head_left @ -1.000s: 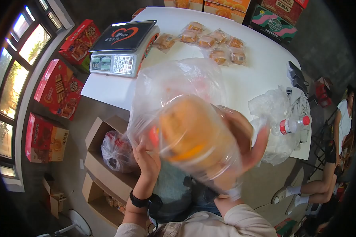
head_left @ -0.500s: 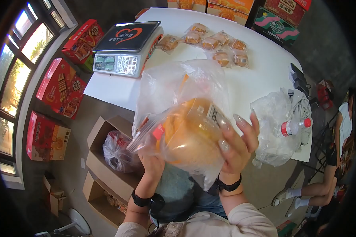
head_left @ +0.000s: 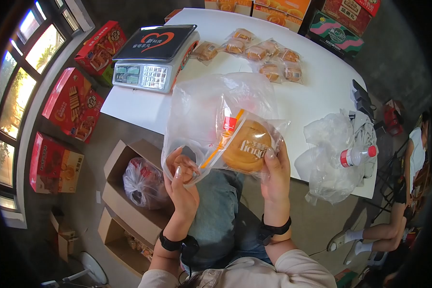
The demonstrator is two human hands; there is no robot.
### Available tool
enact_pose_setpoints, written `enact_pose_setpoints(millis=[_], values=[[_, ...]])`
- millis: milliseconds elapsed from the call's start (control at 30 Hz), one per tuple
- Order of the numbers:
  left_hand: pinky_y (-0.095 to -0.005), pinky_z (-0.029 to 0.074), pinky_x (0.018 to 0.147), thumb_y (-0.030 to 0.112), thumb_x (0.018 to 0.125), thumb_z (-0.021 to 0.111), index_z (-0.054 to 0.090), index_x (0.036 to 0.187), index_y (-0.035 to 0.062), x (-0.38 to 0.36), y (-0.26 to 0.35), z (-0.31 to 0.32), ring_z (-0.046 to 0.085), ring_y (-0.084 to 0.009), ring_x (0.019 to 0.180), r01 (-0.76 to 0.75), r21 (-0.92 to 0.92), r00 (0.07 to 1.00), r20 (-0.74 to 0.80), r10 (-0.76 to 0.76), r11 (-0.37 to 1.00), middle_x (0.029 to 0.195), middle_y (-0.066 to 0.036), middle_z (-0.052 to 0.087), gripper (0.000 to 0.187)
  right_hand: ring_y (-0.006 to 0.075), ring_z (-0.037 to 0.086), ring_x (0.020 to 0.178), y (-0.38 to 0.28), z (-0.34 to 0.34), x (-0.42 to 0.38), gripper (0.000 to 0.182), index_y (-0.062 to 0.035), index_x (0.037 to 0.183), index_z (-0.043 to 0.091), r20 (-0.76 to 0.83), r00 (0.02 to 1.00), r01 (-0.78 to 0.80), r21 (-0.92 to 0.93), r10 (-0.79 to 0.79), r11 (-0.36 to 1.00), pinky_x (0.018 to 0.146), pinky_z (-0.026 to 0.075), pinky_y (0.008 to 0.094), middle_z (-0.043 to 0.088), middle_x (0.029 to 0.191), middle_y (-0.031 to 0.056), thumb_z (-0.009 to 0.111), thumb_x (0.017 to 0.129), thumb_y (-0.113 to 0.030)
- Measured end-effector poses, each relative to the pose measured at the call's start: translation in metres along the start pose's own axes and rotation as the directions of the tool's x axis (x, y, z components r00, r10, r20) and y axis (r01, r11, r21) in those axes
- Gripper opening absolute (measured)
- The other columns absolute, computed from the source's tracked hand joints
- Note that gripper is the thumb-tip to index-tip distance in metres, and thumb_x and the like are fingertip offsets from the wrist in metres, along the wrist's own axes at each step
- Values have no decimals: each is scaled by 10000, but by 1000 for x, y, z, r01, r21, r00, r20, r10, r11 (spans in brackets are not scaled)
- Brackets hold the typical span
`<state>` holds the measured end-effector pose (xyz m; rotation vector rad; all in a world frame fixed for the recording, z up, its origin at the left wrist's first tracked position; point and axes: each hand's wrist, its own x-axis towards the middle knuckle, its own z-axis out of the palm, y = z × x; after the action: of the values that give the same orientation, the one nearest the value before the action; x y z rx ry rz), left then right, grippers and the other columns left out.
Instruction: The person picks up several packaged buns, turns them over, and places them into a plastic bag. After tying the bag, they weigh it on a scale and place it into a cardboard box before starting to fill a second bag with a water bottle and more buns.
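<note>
My right hand (head_left: 277, 175) grips a round bun in a clear wrapper (head_left: 247, 146) by its lower right edge, thumb on the front. White lettering and an orange stripe show on that wrapper. A thin clear plastic bag (head_left: 192, 103) spreads over the table's near edge. My left hand (head_left: 182, 180) has its fingers curled inside the bag's near edge, holding it. The wrapped bun overlaps the bag's right side in this view.
Several wrapped buns (head_left: 270, 72) lie toward the back of the white table (head_left: 317, 91). A digital scale (head_left: 153, 57) stands at the left, a bottle (head_left: 357, 156) on crumpled plastic bags (head_left: 329, 158) at the right. Below left is an open cardboard box (head_left: 115, 185). A person (head_left: 393, 216) sits at far right.
The wrapped bun has turned so its lettered front faces me, and my right hand has moved lower. My left hand, hidden behind the wrapper before, now shows at the bag's edge.
</note>
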<state>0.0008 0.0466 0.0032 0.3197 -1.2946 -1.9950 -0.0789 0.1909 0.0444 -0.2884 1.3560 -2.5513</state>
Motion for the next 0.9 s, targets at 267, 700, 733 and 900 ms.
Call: enact_pose_setpoints(millis=[267,700,733,900], values=[[-286,376,823,219,794,500,523,1046,-23,4,-1,-19,498,-166,921,-49,-43,998,-32,48,998,1012,-105,515,350,196,405,1153,7,-5,-4,593,12,1299,294,41,997,-62,-33,63,998,970,323,323,403,1251,112,582,819,-185],[-315,382,852,49,785,451,418,1026,29,3,27,-32,495,-177,905,-466,660,712,-116,692,590,995,-107,474,244,194,367,1197,10,-24,2,568,17,1316,302,127,976,-144,-218,174,965,991,281,309,357,1324,123,508,829,-191],[-315,382,852,49,785,451,418,1026,29,1,39,-22,495,-177,905,-463,661,714,-118,690,591,995,-107,474,244,205,355,1209,9,-23,1,580,18,1312,308,143,977,-122,-220,156,968,996,276,316,355,1326,127,527,817,-193],[-324,403,824,149,775,566,408,1185,8,25,51,18,524,-188,869,-107,450,933,354,-67,887,929,-106,530,462,224,332,1226,6,-28,-3,621,21,1295,323,135,989,-30,-221,61,975,1003,272,333,336,1340,141,588,775,-190]])
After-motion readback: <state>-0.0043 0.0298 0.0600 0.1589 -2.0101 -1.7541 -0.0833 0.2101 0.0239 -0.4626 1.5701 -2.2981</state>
